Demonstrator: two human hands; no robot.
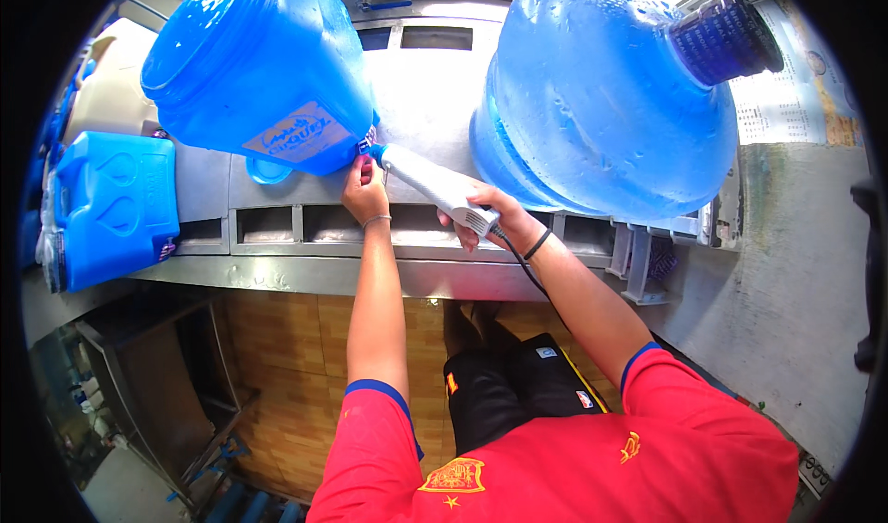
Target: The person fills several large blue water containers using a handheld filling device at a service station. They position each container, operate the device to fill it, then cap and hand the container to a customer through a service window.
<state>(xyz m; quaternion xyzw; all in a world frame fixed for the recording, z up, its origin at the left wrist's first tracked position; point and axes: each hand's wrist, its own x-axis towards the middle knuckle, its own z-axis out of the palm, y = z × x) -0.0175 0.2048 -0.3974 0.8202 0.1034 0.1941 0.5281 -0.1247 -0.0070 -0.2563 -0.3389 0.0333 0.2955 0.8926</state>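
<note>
Mostly white tool (pixel 435 184), glossy blue jug (pixel 287 74)

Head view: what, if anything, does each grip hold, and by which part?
Right grip: white handheld device, by its corded end. Left grip: at lower corner of the blue container; any hold there is unclear.

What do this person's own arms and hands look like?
The sleeves are short and red with blue trim. The left hand is ungloved, with a thin bracelet at its wrist; the right hand, also ungloved, has a black band.
</note>
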